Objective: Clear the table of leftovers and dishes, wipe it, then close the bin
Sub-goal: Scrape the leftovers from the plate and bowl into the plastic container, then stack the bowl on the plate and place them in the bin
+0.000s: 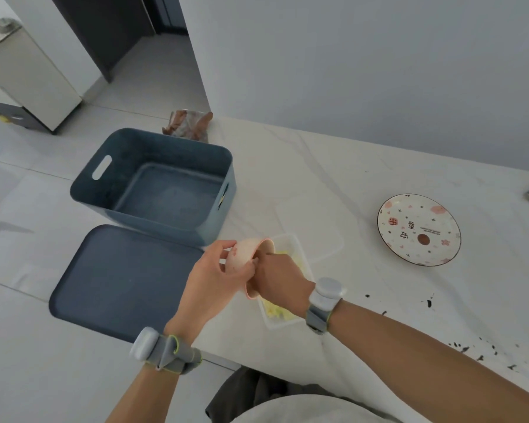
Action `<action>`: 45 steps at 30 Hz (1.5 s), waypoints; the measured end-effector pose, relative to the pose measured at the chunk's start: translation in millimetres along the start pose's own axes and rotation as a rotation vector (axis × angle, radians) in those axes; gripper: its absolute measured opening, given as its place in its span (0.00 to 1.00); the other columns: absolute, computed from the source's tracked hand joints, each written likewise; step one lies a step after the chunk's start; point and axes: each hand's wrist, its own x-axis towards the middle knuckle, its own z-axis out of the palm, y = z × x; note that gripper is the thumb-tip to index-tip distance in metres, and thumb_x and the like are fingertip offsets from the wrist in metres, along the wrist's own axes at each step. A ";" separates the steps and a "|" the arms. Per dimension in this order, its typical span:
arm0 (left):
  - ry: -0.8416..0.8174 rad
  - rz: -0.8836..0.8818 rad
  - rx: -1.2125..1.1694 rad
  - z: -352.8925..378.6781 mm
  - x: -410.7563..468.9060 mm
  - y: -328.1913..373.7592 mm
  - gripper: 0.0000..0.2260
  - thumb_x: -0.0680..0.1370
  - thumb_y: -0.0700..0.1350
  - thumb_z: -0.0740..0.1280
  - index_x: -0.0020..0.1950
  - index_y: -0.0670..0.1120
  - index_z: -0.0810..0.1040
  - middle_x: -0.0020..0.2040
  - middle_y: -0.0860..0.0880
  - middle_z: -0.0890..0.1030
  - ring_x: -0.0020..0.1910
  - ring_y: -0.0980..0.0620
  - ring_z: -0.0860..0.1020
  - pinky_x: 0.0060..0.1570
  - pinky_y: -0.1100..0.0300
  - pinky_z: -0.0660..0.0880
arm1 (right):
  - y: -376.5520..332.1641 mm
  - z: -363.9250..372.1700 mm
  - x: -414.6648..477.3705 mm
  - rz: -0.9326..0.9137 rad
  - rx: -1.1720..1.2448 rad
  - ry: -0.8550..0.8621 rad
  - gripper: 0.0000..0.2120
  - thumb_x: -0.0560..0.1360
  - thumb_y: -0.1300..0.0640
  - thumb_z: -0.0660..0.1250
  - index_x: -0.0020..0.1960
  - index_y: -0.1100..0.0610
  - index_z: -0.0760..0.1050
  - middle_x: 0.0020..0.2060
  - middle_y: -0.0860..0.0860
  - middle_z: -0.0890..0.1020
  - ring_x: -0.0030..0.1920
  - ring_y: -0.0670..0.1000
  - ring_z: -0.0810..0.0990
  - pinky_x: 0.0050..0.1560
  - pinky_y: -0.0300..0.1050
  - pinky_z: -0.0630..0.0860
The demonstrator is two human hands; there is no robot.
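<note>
On the head view, my left hand grips the pink bowl, thumb over the top and fingers curled under, tipping it on its side. My right hand is right against the bowl's mouth, fingers bent inward. It may be pinching a thin utensil, but the bowl hides that, so I cannot tell what it holds, if anything. Just beneath both hands sits the clear container with yellow leftovers in it. So I read this step as scraping the bowl out into that container.

Beyond my left hand stands the open blue bin, and its lid lies flat just outside my left wrist. Well off to the right of my right hand is the patterned plate on the table. Dark crumbs are scattered beside my right forearm.

The next move calls for keeping the bowl's mouth above the container, then carrying the dishes off before any wiping.
</note>
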 end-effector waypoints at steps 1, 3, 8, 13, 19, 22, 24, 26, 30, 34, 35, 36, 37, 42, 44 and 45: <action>0.020 0.007 0.023 0.2 -1.5 1.2 0.20 0.66 0.64 0.70 0.57 0.66 0.72 0.53 0.59 0.80 0.48 0.59 0.81 0.48 0.55 0.80 | 1.1 -1.3 -2.4 -0.007 0.003 0.033 0.10 0.76 0.62 0.61 0.52 0.62 0.78 0.46 0.58 0.79 0.36 0.60 0.82 0.29 0.47 0.69; 0.066 0.030 0.083 -1.5 -1.2 1.3 0.22 0.66 0.65 0.70 0.58 0.64 0.71 0.53 0.59 0.79 0.49 0.58 0.80 0.48 0.53 0.81 | 7.4 -3.3 -10.1 0.009 0.065 0.087 0.11 0.76 0.56 0.61 0.52 0.60 0.79 0.45 0.56 0.80 0.41 0.60 0.81 0.32 0.48 0.69; 0.112 0.028 0.074 -12.2 5.7 0.9 0.25 0.68 0.65 0.71 0.63 0.61 0.71 0.55 0.59 0.79 0.50 0.58 0.80 0.51 0.52 0.80 | 28.4 7.7 -37.9 0.123 0.133 0.069 0.14 0.80 0.52 0.59 0.60 0.55 0.76 0.53 0.52 0.77 0.51 0.57 0.80 0.39 0.48 0.71; 0.104 0.033 -0.082 -8.7 8.7 8.7 0.22 0.72 0.59 0.72 0.64 0.57 0.73 0.55 0.58 0.80 0.48 0.60 0.80 0.44 0.63 0.77 | 34.1 28.6 -36.5 0.208 0.261 -0.140 0.18 0.79 0.47 0.61 0.66 0.51 0.74 0.59 0.51 0.76 0.53 0.56 0.80 0.49 0.50 0.76; 0.038 -0.123 -0.477 20.9 23.6 22.4 0.15 0.77 0.54 0.70 0.61 0.49 0.78 0.52 0.49 0.82 0.49 0.49 0.84 0.43 0.50 0.84 | 55.1 18.6 -66.8 0.566 1.017 0.107 0.20 0.82 0.40 0.53 0.52 0.50 0.80 0.40 0.46 0.85 0.34 0.48 0.80 0.41 0.46 0.78; -0.127 -0.157 -0.567 61.7 34.2 46.4 0.15 0.78 0.52 0.69 0.62 0.47 0.77 0.52 0.46 0.81 0.50 0.43 0.85 0.42 0.50 0.84 | 84.9 3.3 -93.3 0.736 1.436 0.293 0.26 0.82 0.36 0.48 0.58 0.49 0.80 0.41 0.51 0.86 0.33 0.47 0.77 0.36 0.39 0.70; -0.244 -0.142 -0.574 95.4 36.4 68.6 0.16 0.78 0.51 0.70 0.62 0.46 0.76 0.53 0.45 0.81 0.50 0.43 0.85 0.45 0.48 0.84 | 105.1 -0.7 -114.3 0.832 1.491 0.388 0.25 0.82 0.37 0.50 0.57 0.52 0.80 0.38 0.51 0.84 0.32 0.47 0.76 0.34 0.40 0.68; -0.354 -0.129 -0.577 133.7 38.0 91.0 0.15 0.79 0.50 0.69 0.62 0.45 0.76 0.51 0.46 0.81 0.51 0.43 0.85 0.46 0.47 0.84 | 125.7 2.0 -138.0 0.952 1.348 0.432 0.18 0.82 0.43 0.56 0.55 0.53 0.79 0.34 0.48 0.82 0.29 0.43 0.76 0.36 0.42 0.69; -0.552 -0.093 -0.513 200.4 47.9 123.9 0.15 0.81 0.51 0.65 0.65 0.45 0.77 0.48 0.49 0.80 0.54 0.45 0.83 0.49 0.47 0.84 | 175.4 9.8 -176.7 1.081 1.073 0.397 0.11 0.81 0.53 0.59 0.49 0.56 0.78 0.29 0.45 0.79 0.26 0.41 0.75 0.34 0.39 0.69; -0.624 0.035 -0.327 253.4 64.3 145.8 0.17 0.83 0.50 0.61 0.70 0.48 0.75 0.54 0.45 0.78 0.50 0.49 0.79 0.43 0.55 0.84 | 233.0 20.3 -196.5 1.160 0.981 0.412 0.10 0.78 0.58 0.59 0.45 0.58 0.78 0.33 0.50 0.83 0.33 0.51 0.79 0.35 0.43 0.74; -0.601 0.060 -0.295 262.9 70.3 149.7 0.17 0.82 0.49 0.61 0.70 0.47 0.75 0.56 0.45 0.79 0.49 0.50 0.79 0.40 0.58 0.84 | 245.0 22.8 -196.0 1.174 0.947 0.412 0.09 0.78 0.58 0.59 0.44 0.58 0.77 0.33 0.50 0.83 0.35 0.53 0.80 0.34 0.44 0.74; -0.581 0.078 -0.264 273.0 75.7 153.9 0.17 0.82 0.49 0.62 0.70 0.47 0.75 0.57 0.44 0.80 0.49 0.49 0.80 0.37 0.59 0.83 | 257.2 26.0 -195.3 1.188 0.925 0.415 0.09 0.78 0.58 0.59 0.44 0.58 0.76 0.33 0.51 0.84 0.36 0.55 0.80 0.33 0.43 0.73; -0.562 0.089 -0.236 282.1 81.5 157.3 0.17 0.82 0.49 0.63 0.69 0.46 0.75 0.57 0.44 0.80 0.47 0.49 0.80 0.36 0.58 0.83 | 268.7 30.3 -192.9 1.198 0.914 0.413 0.09 0.77 0.58 0.59 0.43 0.58 0.75 0.34 0.53 0.84 0.36 0.56 0.81 0.32 0.43 0.72; -0.416 0.181 -0.033 313.7 116.7 168.5 0.14 0.81 0.49 0.63 0.64 0.46 0.78 0.58 0.45 0.81 0.47 0.49 0.79 0.40 0.59 0.79 | 314.9 54.2 -173.9 1.236 0.873 0.391 0.11 0.76 0.55 0.58 0.43 0.61 0.75 0.37 0.57 0.84 0.40 0.60 0.79 0.32 0.44 0.69; -0.356 0.166 0.045 323.1 130.2 167.6 0.16 0.80 0.48 0.63 0.67 0.48 0.74 0.63 0.45 0.77 0.57 0.48 0.77 0.51 0.58 0.74 | 328.1 62.7 -169.1 1.259 0.870 0.370 0.12 0.76 0.54 0.58 0.44 0.60 0.75 0.38 0.57 0.84 0.40 0.60 0.79 0.31 0.44 0.68; -0.334 0.146 0.070 326.9 136.9 167.7 0.17 0.80 0.48 0.63 0.69 0.49 0.72 0.65 0.44 0.74 0.63 0.45 0.74 0.58 0.53 0.73 | 333.3 65.6 -166.6 1.270 0.871 0.362 0.11 0.76 0.54 0.57 0.46 0.59 0.75 0.39 0.57 0.84 0.41 0.60 0.80 0.31 0.43 0.68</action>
